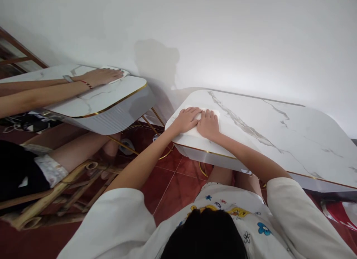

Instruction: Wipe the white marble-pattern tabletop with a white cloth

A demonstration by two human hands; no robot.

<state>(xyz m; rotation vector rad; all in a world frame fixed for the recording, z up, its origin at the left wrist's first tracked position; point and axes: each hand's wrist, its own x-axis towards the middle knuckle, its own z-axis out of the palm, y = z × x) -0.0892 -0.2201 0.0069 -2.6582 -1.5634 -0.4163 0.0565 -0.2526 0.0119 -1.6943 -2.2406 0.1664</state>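
Observation:
Both of my hands lie side by side near the left end of a white marble-patterned table (259,129) with a gold edge. Under them is a white cloth (194,132), pressed flat on the tabletop and mostly covered. My left hand (187,119) rests palm down on it with fingers stretched out. Beside it, my right hand (208,124) also lies flat, its fingers spread and pointing away from me. The hands nearly touch at the left fingertips and right knuckles. Whether the white thing is a cloth or a paper wipe is hard to tell.
At the left, another person's hands (103,77) press a white cloth (122,74) on a second marble-patterned table (97,103). A bamboo chair (52,196) stands below that table. A white wall (237,39) rises behind both tables, and red tiles (173,188) cover the floor.

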